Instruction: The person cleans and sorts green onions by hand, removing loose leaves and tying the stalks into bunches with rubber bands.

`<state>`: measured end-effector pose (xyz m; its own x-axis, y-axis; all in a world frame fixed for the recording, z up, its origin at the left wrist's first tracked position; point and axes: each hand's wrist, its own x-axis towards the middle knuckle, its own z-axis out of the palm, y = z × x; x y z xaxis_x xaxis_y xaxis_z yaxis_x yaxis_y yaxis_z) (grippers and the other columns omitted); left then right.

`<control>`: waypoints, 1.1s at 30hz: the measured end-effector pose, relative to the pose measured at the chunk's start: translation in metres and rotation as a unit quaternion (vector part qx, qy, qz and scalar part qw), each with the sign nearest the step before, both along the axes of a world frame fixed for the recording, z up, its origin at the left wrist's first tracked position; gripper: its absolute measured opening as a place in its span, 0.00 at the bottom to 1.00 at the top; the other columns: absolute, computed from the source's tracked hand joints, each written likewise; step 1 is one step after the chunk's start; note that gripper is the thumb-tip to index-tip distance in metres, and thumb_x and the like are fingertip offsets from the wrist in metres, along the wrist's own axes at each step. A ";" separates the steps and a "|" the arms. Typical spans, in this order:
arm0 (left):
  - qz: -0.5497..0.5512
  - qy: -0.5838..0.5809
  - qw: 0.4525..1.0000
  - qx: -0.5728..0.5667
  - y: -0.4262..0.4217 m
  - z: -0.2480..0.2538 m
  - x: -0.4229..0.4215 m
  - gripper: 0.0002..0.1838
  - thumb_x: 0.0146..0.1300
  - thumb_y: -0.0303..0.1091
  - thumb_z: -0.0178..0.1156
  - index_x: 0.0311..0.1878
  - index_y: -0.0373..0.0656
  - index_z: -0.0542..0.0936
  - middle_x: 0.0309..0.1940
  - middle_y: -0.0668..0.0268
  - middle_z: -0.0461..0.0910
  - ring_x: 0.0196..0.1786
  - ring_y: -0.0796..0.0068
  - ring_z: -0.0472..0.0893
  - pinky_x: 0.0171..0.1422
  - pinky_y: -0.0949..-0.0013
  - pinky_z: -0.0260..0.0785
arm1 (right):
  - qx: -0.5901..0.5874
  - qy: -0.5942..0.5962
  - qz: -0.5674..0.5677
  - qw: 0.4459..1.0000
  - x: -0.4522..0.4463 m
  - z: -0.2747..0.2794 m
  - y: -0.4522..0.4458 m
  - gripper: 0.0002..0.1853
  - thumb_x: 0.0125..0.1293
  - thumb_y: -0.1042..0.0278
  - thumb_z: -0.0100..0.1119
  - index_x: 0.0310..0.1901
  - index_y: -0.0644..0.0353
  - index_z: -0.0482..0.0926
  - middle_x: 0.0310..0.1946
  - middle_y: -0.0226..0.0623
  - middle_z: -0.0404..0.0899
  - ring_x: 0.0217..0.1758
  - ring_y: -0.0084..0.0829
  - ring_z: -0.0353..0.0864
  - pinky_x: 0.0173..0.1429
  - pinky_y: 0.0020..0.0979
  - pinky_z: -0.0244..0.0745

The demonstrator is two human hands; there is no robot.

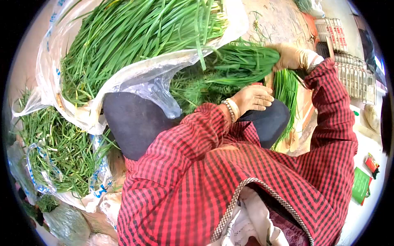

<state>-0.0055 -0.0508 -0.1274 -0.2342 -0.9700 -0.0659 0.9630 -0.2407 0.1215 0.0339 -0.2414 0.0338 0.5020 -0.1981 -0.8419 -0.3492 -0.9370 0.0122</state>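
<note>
Grasping the right end of a leaf bunch (242, 65), the right hand (289, 57) is at the far right. Left hand (251, 99) — fingers curled, contents of the grip not determinable — is nearer, beside the dark knee (271, 127). Far left: plastic bag (239, 23) holding long leaves (139, 37). Near left: loose greens (61, 151).

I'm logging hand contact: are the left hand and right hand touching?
Apart. The head view shows a clear gap between the left hand and the right hand, farther forward.
</note>
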 end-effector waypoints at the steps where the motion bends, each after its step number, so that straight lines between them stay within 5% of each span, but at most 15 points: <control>1: -0.001 -0.004 1.000 -0.003 0.002 0.004 0.007 0.19 0.69 0.36 0.52 0.60 0.39 0.73 0.49 0.60 0.81 0.48 0.70 0.82 0.54 0.65 0.75 | -0.003 -0.004 -0.001 1.000 0.000 -0.001 -0.010 0.34 0.54 0.76 0.68 0.64 0.67 0.68 0.47 0.43 0.83 0.47 0.29 0.80 0.56 0.30 0.75; 3: -0.013 -0.003 1.000 0.013 0.007 0.009 0.009 0.22 0.70 0.39 0.51 0.62 0.38 0.73 0.52 0.58 0.79 0.51 0.69 0.80 0.57 0.63 0.74 | -0.020 -0.278 -0.186 0.942 -0.002 -0.002 -0.016 0.34 0.53 0.75 0.70 0.63 0.66 0.69 0.47 0.44 0.83 0.47 0.29 0.80 0.56 0.32 0.75; 5: -0.007 -0.012 0.999 -0.038 0.007 -0.002 0.002 0.25 0.73 0.46 0.46 0.64 0.37 0.70 0.56 0.55 0.77 0.54 0.66 0.79 0.60 0.59 0.73 | -0.038 -0.021 -0.095 0.995 -0.006 0.002 -0.006 0.33 0.50 0.74 0.70 0.61 0.66 0.71 0.45 0.47 0.84 0.47 0.32 0.82 0.55 0.33 0.75; 7: 0.012 0.057 0.998 0.001 0.007 0.002 0.006 0.31 0.75 0.54 0.39 0.67 0.36 0.65 0.60 0.51 0.73 0.60 0.59 0.76 0.64 0.53 0.69 | -0.100 -0.073 -0.017 0.992 -0.018 -0.001 -0.006 0.33 0.50 0.70 0.70 0.60 0.66 0.72 0.45 0.51 0.83 0.49 0.38 0.83 0.55 0.34 0.76; 10: 0.037 0.126 0.991 0.029 0.008 0.004 0.016 0.43 0.69 0.66 0.42 0.70 0.34 0.57 0.68 0.43 0.63 0.68 0.48 0.67 0.69 0.45 0.61 | -0.151 -0.231 -0.078 0.958 -0.029 0.014 0.016 0.33 0.51 0.65 0.69 0.59 0.65 0.72 0.45 0.54 0.82 0.50 0.45 0.82 0.55 0.36 0.76; 12: 0.061 0.125 0.989 0.058 0.010 0.003 0.018 0.55 0.60 0.74 0.47 0.74 0.36 0.47 0.70 0.42 0.59 0.70 0.45 0.65 0.73 0.40 0.54 | -0.139 -0.121 -0.108 0.977 -0.041 0.023 0.067 0.32 0.49 0.59 0.69 0.56 0.65 0.73 0.40 0.53 0.82 0.43 0.47 0.84 0.47 0.41 0.79; 14: 0.081 0.154 0.984 0.049 0.013 0.005 0.018 0.48 0.62 0.70 0.51 0.71 0.40 0.56 0.68 0.48 0.63 0.68 0.48 0.67 0.74 0.43 0.54 | -0.125 -0.190 -0.033 0.973 -0.083 -0.025 0.094 0.28 0.51 0.60 0.67 0.51 0.65 0.70 0.33 0.52 0.82 0.38 0.50 0.83 0.43 0.44 0.79; 15: 0.100 0.170 0.979 0.044 0.011 -0.011 0.013 0.44 0.62 0.68 0.53 0.69 0.42 0.62 0.66 0.51 0.67 0.67 0.50 0.68 0.73 0.45 0.56 | -0.054 -0.245 -0.090 0.964 -0.094 -0.040 0.115 0.26 0.54 0.60 0.65 0.49 0.66 0.68 0.30 0.50 0.81 0.36 0.52 0.83 0.40 0.44 0.79; 17: 0.123 0.126 0.970 0.168 0.021 -0.023 0.012 0.24 0.62 0.56 0.63 0.50 0.45 0.78 0.45 0.60 0.82 0.49 0.58 0.81 0.59 0.53 0.73 | -0.113 -0.349 -0.023 0.930 -0.129 -0.118 0.136 0.24 0.55 0.64 0.62 0.49 0.70 0.67 0.28 0.49 0.81 0.29 0.47 0.83 0.30 0.41 0.78; 22: 0.064 0.038 0.949 0.308 0.040 -0.073 0.003 0.16 0.62 0.44 0.61 0.43 0.40 0.81 0.33 0.60 0.83 0.34 0.61 0.80 0.47 0.59 0.75 | -0.153 -0.265 -0.080 0.949 -0.144 -0.129 0.199 0.28 0.52 0.66 0.63 0.52 0.72 0.66 0.35 0.49 0.81 0.29 0.48 0.84 0.28 0.39 0.78; 25: 0.044 -0.020 0.937 0.345 0.043 -0.048 0.012 0.13 0.61 0.40 0.61 0.40 0.41 0.83 0.29 0.64 0.82 0.32 0.64 0.79 0.44 0.62 0.74 | -0.025 -0.329 -0.157 0.931 -0.158 -0.116 0.192 0.28 0.58 0.62 0.63 0.54 0.70 0.67 0.35 0.43 0.81 0.32 0.40 0.85 0.34 0.34 0.79; 26: 0.040 -0.050 0.933 0.353 0.044 -0.031 0.013 0.12 0.61 0.39 0.60 0.40 0.41 0.83 0.28 0.65 0.82 0.32 0.65 0.79 0.43 0.64 0.74 | 0.097 -0.377 -0.289 0.874 -0.166 -0.113 0.186 0.27 0.61 0.59 0.63 0.54 0.68 0.67 0.35 0.40 0.80 0.35 0.36 0.83 0.38 0.33 0.78; 28: 0.030 -0.081 0.947 0.309 0.047 -0.016 0.019 0.12 0.61 0.37 0.59 0.44 0.42 0.82 0.26 0.68 0.80 0.28 0.70 0.78 0.38 0.65 0.73 | 0.337 -0.420 -0.515 0.667 -0.177 -0.103 0.173 0.25 0.69 0.52 0.58 0.57 0.63 0.68 0.38 0.32 0.78 0.41 0.26 0.78 0.45 0.29 0.76; 29: 0.012 -0.077 0.951 0.298 0.048 -0.015 0.023 0.12 0.60 0.36 0.59 0.45 0.43 0.82 0.25 0.69 0.79 0.25 0.71 0.76 0.35 0.66 0.73 | 0.427 -0.297 -0.646 0.558 -0.183 -0.096 0.166 0.26 0.69 0.49 0.58 0.58 0.61 0.67 0.42 0.32 0.76 0.45 0.27 0.77 0.50 0.33 0.74; 33: 0.057 -0.302 0.924 0.229 0.079 0.024 0.013 0.15 0.61 0.39 0.59 0.44 0.38 0.82 0.26 0.67 0.81 0.28 0.73 0.78 0.34 0.66 0.72 | 0.573 -0.348 -0.593 0.445 -0.181 -0.145 0.171 0.36 0.68 0.42 0.57 0.65 0.64 0.63 0.52 0.37 0.76 0.52 0.29 0.77 0.56 0.35 0.75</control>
